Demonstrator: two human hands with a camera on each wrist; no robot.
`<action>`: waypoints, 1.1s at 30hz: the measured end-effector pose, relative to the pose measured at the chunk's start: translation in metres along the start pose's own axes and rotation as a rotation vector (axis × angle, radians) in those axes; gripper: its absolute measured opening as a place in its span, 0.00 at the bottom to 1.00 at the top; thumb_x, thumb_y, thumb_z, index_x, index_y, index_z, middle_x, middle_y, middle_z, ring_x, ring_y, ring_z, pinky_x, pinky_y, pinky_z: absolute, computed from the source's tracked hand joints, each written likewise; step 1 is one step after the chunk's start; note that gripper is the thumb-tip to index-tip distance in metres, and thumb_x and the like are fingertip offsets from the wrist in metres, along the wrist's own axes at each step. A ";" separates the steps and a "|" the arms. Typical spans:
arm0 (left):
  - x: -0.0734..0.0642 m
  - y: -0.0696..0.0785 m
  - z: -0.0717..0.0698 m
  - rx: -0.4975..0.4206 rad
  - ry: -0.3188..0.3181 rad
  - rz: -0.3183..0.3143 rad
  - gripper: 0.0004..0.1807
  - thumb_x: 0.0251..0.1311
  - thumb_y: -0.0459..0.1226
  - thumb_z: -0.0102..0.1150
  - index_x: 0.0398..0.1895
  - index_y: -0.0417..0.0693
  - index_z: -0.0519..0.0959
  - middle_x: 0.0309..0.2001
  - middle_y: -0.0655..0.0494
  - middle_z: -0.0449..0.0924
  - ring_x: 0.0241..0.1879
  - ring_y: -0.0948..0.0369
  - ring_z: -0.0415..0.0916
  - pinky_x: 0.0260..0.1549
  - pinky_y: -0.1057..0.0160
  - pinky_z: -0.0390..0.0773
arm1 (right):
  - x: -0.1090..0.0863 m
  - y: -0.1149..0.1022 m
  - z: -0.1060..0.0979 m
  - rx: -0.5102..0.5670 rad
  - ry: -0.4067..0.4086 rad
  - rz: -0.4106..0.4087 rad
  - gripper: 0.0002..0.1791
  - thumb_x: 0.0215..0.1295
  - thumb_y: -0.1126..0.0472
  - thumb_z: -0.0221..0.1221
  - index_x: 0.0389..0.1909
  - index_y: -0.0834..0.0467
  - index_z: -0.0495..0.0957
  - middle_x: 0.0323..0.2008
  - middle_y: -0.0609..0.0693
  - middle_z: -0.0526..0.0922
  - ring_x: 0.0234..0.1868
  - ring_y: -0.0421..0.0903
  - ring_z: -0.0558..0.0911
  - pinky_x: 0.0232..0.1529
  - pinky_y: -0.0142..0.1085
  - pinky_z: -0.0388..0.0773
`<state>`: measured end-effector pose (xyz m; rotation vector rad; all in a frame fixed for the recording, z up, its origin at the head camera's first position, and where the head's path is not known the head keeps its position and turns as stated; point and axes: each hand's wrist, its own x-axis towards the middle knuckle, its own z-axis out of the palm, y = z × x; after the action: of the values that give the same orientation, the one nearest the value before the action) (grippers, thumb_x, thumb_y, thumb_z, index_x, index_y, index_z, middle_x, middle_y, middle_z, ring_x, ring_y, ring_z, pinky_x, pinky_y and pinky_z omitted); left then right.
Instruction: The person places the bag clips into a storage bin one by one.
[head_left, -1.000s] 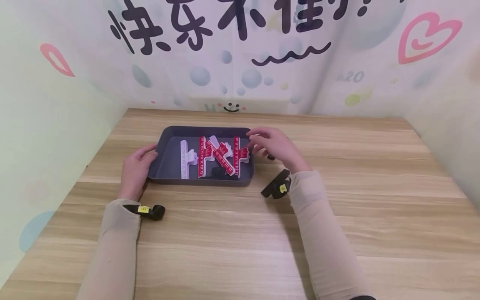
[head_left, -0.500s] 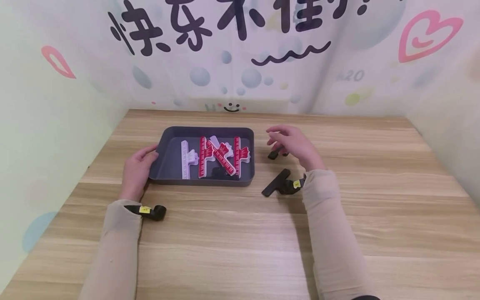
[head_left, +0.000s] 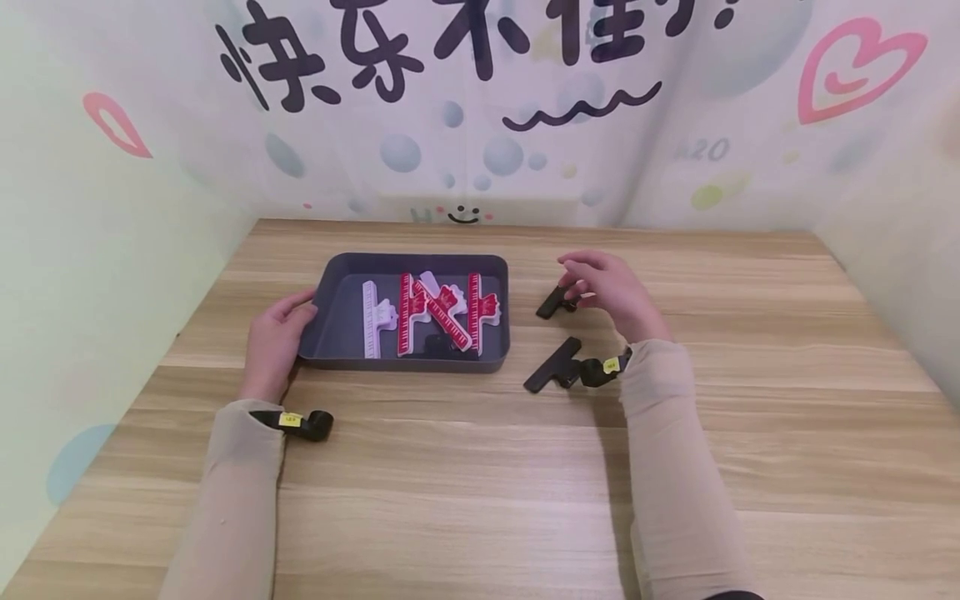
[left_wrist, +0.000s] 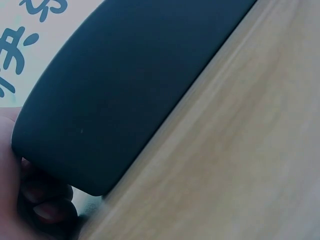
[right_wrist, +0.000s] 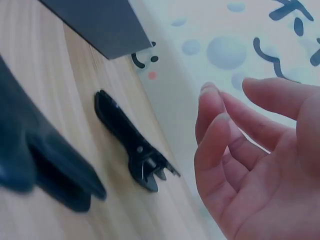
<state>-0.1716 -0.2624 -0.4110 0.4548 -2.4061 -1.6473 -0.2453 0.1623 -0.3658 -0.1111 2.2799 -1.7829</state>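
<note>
My left hand (head_left: pixel 270 346) holds the left end of a dark grey tray (head_left: pixel 405 364), thumb by the rim; in the left wrist view its curled fingers (left_wrist: pixel 52 210) show past the tray's end wall. Inside the tray lie red clips (head_left: pixel 474 312) with a piano-key print, a lavender clip (head_left: pixel 371 321) standing apart at left, another lavender one partly hidden, and something black at the bottom. My right hand (head_left: pixel 615 296) hovers by a black clip (head_left: pixel 551 304) on the table, fingers loosely bent and holding nothing. Nearer to me lies a second black clip (head_left: pixel 553 367), blurred in the right wrist view.
The wood-grain table (head_left: pixel 450 483) meets a printed white sheet (head_left: pixel 480 158) at its back edge. Each wrist carries a black camera mount; the right one (head_left: pixel 600 371) overlaps the nearer clip's end in the head view.
My right hand has moved right, from the tray's right rim to above the farther black clip, uncovering both black clips. The left hand and the tray have stayed in place.
</note>
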 end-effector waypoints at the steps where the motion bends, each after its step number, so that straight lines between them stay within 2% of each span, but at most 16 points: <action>1: 0.000 0.000 0.000 -0.001 0.000 0.000 0.22 0.59 0.48 0.51 0.56 0.53 0.72 0.55 0.53 0.71 0.48 0.65 0.70 0.40 0.71 0.69 | 0.000 0.001 -0.001 0.005 0.006 0.006 0.19 0.64 0.54 0.51 0.53 0.58 0.70 0.39 0.58 0.75 0.33 0.48 0.77 0.38 0.42 0.74; 7: 0.001 -0.002 0.000 -0.001 -0.001 -0.001 0.22 0.59 0.48 0.51 0.56 0.53 0.72 0.55 0.53 0.71 0.48 0.66 0.70 0.40 0.71 0.69 | -0.001 0.007 -0.004 0.014 0.025 0.047 0.21 0.65 0.54 0.50 0.55 0.61 0.68 0.36 0.57 0.74 0.31 0.48 0.76 0.42 0.45 0.73; 12: 0.001 -0.001 0.001 -0.002 -0.002 0.001 0.22 0.59 0.49 0.51 0.56 0.53 0.73 0.54 0.53 0.72 0.47 0.65 0.71 0.39 0.71 0.69 | -0.002 0.011 -0.008 0.002 0.043 0.064 0.23 0.65 0.53 0.49 0.57 0.61 0.66 0.36 0.57 0.74 0.30 0.46 0.76 0.40 0.42 0.74; 19: 0.000 0.002 0.001 0.014 -0.010 -0.006 0.23 0.59 0.50 0.50 0.57 0.53 0.72 0.57 0.55 0.70 0.52 0.64 0.68 0.46 0.65 0.68 | -0.002 0.015 -0.010 -0.013 0.048 0.112 0.25 0.66 0.53 0.48 0.60 0.61 0.62 0.37 0.57 0.74 0.31 0.46 0.76 0.37 0.37 0.73; 26: 0.000 0.001 0.000 0.001 -0.015 -0.011 0.23 0.59 0.50 0.50 0.57 0.53 0.71 0.57 0.55 0.70 0.52 0.64 0.68 0.46 0.66 0.68 | 0.001 0.021 -0.010 0.045 0.048 0.126 0.24 0.66 0.56 0.48 0.60 0.63 0.61 0.32 0.54 0.73 0.29 0.45 0.75 0.36 0.37 0.74; 33: 0.000 0.000 -0.001 -0.001 -0.023 -0.008 0.23 0.59 0.50 0.50 0.57 0.54 0.71 0.57 0.55 0.69 0.52 0.64 0.68 0.46 0.65 0.68 | 0.003 0.024 -0.009 0.039 0.045 0.156 0.25 0.66 0.56 0.49 0.60 0.65 0.60 0.31 0.54 0.74 0.29 0.44 0.75 0.35 0.35 0.75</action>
<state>-0.1715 -0.2630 -0.4105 0.4485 -2.4234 -1.6656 -0.2479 0.1760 -0.3873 0.1118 2.2150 -1.7655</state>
